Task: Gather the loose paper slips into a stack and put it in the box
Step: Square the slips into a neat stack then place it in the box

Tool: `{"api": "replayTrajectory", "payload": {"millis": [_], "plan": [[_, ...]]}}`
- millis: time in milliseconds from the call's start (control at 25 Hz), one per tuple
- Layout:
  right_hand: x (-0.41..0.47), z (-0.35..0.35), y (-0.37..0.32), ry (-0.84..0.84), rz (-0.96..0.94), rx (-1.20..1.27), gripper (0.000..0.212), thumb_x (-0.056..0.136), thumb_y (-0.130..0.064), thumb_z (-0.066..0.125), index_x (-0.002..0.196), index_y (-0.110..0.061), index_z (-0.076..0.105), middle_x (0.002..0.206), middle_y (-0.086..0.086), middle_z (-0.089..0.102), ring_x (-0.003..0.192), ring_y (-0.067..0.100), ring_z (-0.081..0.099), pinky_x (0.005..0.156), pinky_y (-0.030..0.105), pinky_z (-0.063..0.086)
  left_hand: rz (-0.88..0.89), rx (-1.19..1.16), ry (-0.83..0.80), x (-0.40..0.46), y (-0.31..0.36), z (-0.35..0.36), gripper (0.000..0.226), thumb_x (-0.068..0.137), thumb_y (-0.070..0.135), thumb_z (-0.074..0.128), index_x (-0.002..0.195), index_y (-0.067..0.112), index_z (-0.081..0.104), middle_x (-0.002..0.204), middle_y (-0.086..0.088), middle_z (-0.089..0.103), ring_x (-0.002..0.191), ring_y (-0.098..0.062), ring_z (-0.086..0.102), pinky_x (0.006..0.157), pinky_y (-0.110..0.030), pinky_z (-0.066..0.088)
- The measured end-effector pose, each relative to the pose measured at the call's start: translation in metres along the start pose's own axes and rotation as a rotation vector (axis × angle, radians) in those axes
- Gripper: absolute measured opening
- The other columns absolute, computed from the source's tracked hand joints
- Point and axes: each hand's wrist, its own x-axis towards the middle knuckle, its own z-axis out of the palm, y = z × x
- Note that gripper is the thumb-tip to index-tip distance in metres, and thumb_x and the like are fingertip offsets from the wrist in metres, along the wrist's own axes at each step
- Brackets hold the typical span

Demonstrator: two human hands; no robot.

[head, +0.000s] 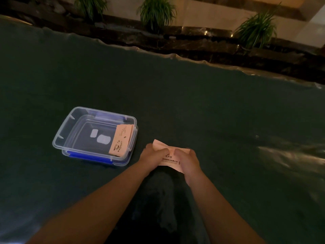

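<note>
A clear plastic box (73, 120) with blue clips stands on the dark green table, left of centre. One pale orange printed slip (121, 140) leans against the box's right inner wall. Just right of the box, both hands grip a small stack of pale paper slips (169, 158) with printed text. My left hand (152, 156) holds the stack's left side. My right hand (187, 160) holds its right side. The fingers cover much of the stack, which lies at or just above the table surface.
The green table cover (211, 111) stretches wide on all sides, with glossy wrinkles at the right (290, 155). Beyond its far edge runs a dark marble ledge (193, 41) with three potted plants (157, 11). A dark shadow lies between my forearms.
</note>
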Motion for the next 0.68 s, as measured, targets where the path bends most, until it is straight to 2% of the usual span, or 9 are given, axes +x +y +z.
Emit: {"api": "replayTrajectory", "payload": {"millis": [120,200,320,440,520,680], "plan": [[0.0,-0.005,-0.004,0.009,0.044,-0.033,0.052,0.083,-0.029,0.078,0.13,-0.021,0.057,0.102,0.005,0.079,0.086,0.022,0.077,0.061,0.032,0.056,-0.011,-0.044,-0.024,-0.003,0.001,-0.005,0.073,0.081,0.044,0.078,0.143,0.019,0.048,0.112,0.0,0.067,0.096,-0.014,0.066,0.071,-0.031,0.052],[-0.002,-0.009,-0.002,-0.02,0.095,-0.039,0.04,0.084,-0.03,0.077,0.121,-0.019,0.067,0.101,0.004,0.081,0.091,0.021,0.075,0.066,0.034,0.053,-0.036,-0.13,-0.053,-0.003,-0.001,-0.011,0.071,0.078,0.043,0.082,0.137,0.015,0.055,0.108,0.0,0.072,0.096,-0.015,0.069,0.069,-0.03,0.052],[-0.009,-0.009,0.007,-0.087,0.111,-0.019,0.036,0.087,-0.029,0.076,0.119,-0.014,0.074,0.103,0.007,0.083,0.094,0.024,0.077,0.068,0.034,0.053,-0.053,-0.214,-0.093,-0.005,-0.01,-0.013,0.065,0.075,0.041,0.084,0.129,0.013,0.062,0.108,-0.004,0.076,0.099,-0.019,0.072,0.078,-0.035,0.057],[-0.013,-0.006,0.011,-0.121,0.093,0.058,0.05,0.085,-0.028,0.079,0.131,-0.011,0.066,0.11,0.014,0.082,0.098,0.03,0.079,0.072,0.038,0.06,-0.036,-0.276,-0.062,-0.009,-0.015,-0.007,0.06,0.079,0.038,0.081,0.128,0.014,0.056,0.111,-0.008,0.074,0.101,-0.023,0.072,0.091,-0.042,0.059],[-0.015,-0.006,0.012,-0.131,0.084,0.104,0.058,0.085,-0.027,0.08,0.136,-0.01,0.06,0.115,0.016,0.08,0.102,0.032,0.079,0.075,0.04,0.061,-0.031,-0.322,-0.082,-0.011,-0.015,-0.005,0.054,0.082,0.035,0.077,0.127,0.011,0.059,0.112,-0.011,0.075,0.103,-0.026,0.073,0.098,-0.046,0.058],[-0.022,-0.011,0.019,-0.087,0.076,0.118,0.063,0.079,-0.028,0.085,0.134,-0.015,0.057,0.109,0.013,0.082,0.096,0.029,0.08,0.07,0.039,0.062,-0.05,-0.351,-0.129,-0.02,-0.021,-0.003,0.04,0.086,0.029,0.072,0.122,0.01,0.066,0.113,-0.015,0.076,0.107,-0.03,0.073,0.105,-0.05,0.055]]}}
